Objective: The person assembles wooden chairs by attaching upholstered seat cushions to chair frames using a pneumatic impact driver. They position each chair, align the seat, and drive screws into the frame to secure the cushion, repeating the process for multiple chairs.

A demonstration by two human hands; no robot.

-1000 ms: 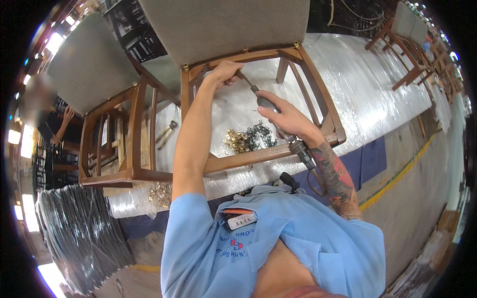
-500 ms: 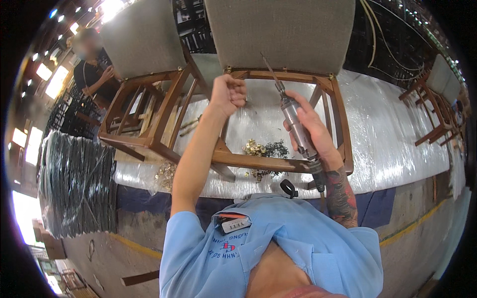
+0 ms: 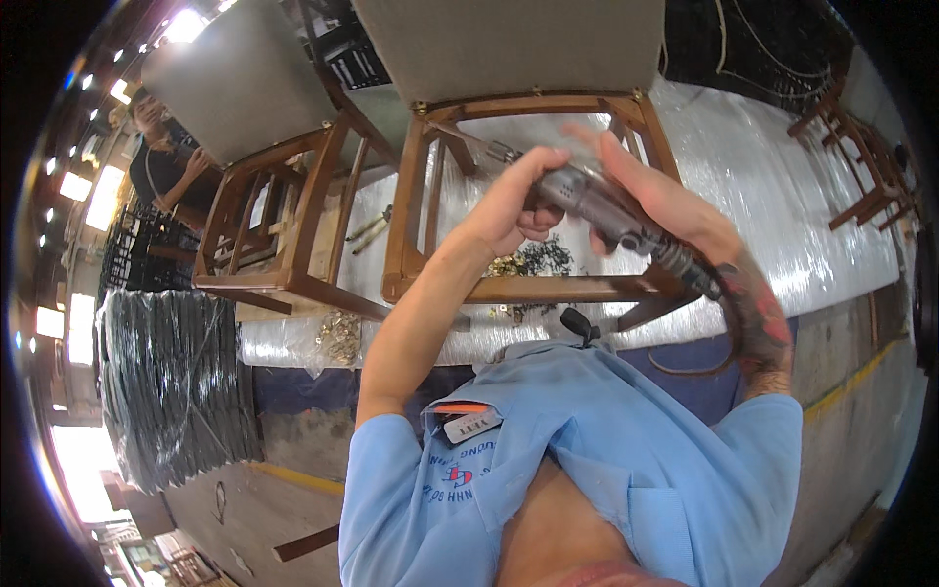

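Observation:
A grey air screwdriver [image 3: 604, 210] with a long bit lies slanted between my hands, its bit pointing to the far left by the chair frame. My left hand [image 3: 518, 203] is wrapped round its front part. My right hand [image 3: 657, 191] has its fingers stretched out and blurred, with the tool's rear body beside the palm. A hose runs back along my right forearm. Below the tool is an overturned wooden chair [image 3: 548, 290] with a grey upholstered back [image 3: 518, 49]. Inside its frame lie brass-coloured brackets [image 3: 506, 265] and dark screws [image 3: 550, 256], partly hidden by my left hand.
Another upholstered chair [image 3: 315, 235] lies to the left, with a pliers-like tool [image 3: 371, 228] beside it. More brass pieces [image 3: 338, 337] lie near the edge of the plastic-covered table [image 3: 763, 215]. A wrapped dark stack [image 3: 171, 382] stands left. A person [image 3: 168, 166] is at far left.
My left hand has moved right and closed on the front of the screwdriver. The tool has swung to point left, and my right hand's fingers have loosened from it.

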